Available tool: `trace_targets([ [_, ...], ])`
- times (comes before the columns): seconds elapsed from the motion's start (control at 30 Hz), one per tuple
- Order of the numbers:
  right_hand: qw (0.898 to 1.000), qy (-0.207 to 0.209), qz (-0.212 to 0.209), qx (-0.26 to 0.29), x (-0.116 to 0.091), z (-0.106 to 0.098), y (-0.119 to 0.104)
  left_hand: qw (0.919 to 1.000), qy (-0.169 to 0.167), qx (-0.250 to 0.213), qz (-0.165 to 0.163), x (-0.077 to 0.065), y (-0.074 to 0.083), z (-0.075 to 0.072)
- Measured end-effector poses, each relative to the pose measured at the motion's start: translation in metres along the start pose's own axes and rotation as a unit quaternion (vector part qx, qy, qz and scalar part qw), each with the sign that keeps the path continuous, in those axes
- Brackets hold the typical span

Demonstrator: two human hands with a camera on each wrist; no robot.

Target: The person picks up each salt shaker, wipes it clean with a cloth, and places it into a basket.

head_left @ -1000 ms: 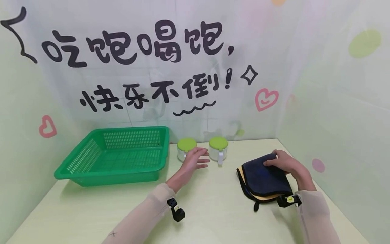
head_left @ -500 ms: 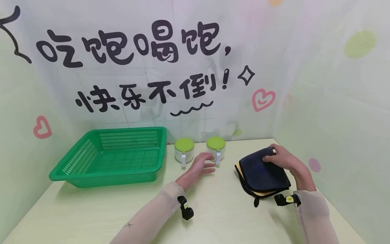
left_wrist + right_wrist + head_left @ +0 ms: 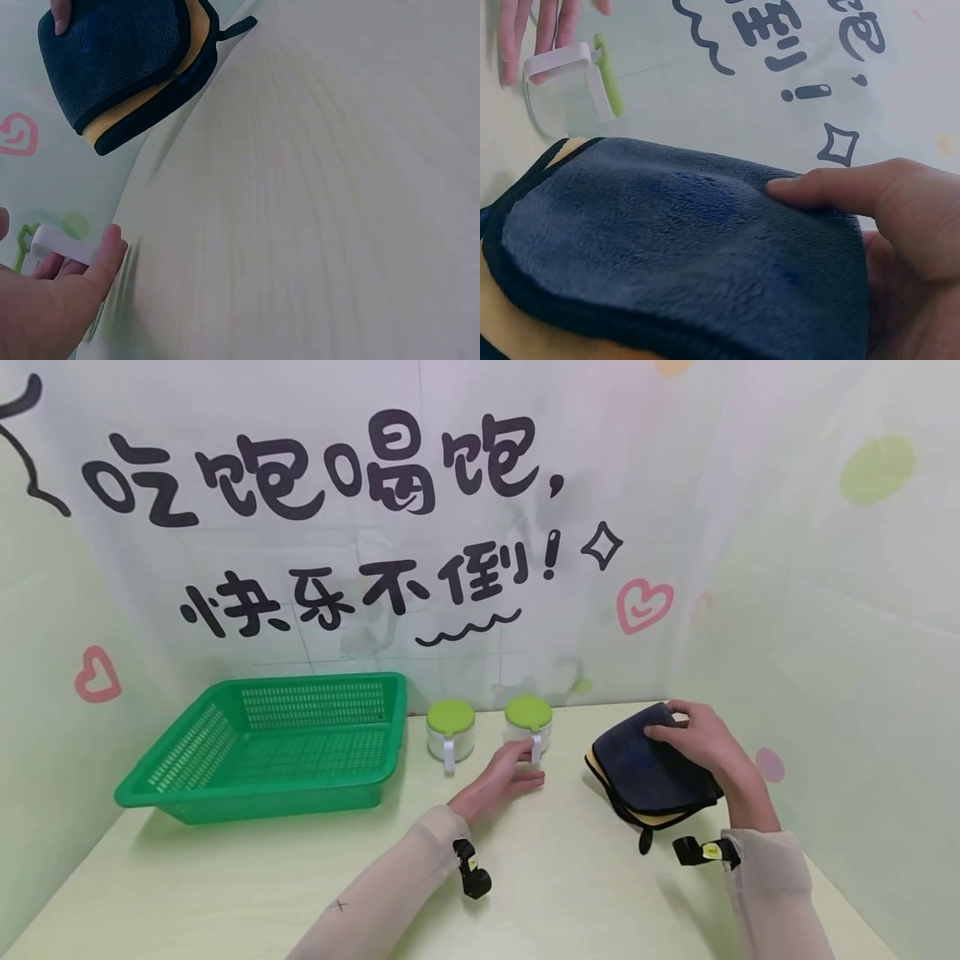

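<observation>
My right hand [image 3: 705, 743] pinches a folded dark blue cleaning cloth [image 3: 645, 768] by its upper right corner, thumb on top. The cloth has yellow inner faces, black edging and a small loop, and hangs tilted over the table. My left hand [image 3: 502, 779] is at the white handle [image 3: 536, 749] of the right-hand clear jar [image 3: 528, 718], which has a green lid. In the right wrist view, the left fingers [image 3: 546, 34] are nearly straight, with fingertips right at the handle [image 3: 559, 60]. The left wrist view shows the handle [image 3: 64, 244] between thumb and fingers.
A matching lidded jar [image 3: 450, 727] stands left of the first, its handle facing forward. Farther left sits a green plastic basket [image 3: 277, 806] with slotted walls. A printed curtain [image 3: 315, 552] closes off the back of the pale table [image 3: 570, 877].
My left hand has moved right, from in front of the left jar to the right jar's handle. The right hand has raised the cloth slightly. The head view has shifted a little.
</observation>
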State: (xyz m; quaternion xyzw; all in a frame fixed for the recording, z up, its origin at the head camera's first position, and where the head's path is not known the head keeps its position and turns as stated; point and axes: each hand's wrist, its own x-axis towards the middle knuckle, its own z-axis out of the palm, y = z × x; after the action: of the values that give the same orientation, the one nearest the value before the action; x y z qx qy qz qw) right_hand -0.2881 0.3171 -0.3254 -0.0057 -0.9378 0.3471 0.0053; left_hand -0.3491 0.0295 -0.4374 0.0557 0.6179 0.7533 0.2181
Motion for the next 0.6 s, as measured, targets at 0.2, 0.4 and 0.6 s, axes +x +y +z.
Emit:
trace_targets([
  [0.2, 0.999, 0.031, 0.013, 0.02, -0.006, -0.005, -0.002, 0.9996, -0.014, -0.024, -0.003, 0.005, -0.005, 0.008],
  [0.4, 0.999, 0.045, 0.003, 0.009, -0.008, -0.007, -0.002, 0.9998, -0.013, -0.008, -0.012, 0.011, -0.003, 0.017],
  [0.6, 0.999, 0.045, -0.017, 0.006, -0.004, -0.004, -0.002, 0.9993, 0.024, 0.022, -0.017, 0.019, 0.001, 0.021],
])
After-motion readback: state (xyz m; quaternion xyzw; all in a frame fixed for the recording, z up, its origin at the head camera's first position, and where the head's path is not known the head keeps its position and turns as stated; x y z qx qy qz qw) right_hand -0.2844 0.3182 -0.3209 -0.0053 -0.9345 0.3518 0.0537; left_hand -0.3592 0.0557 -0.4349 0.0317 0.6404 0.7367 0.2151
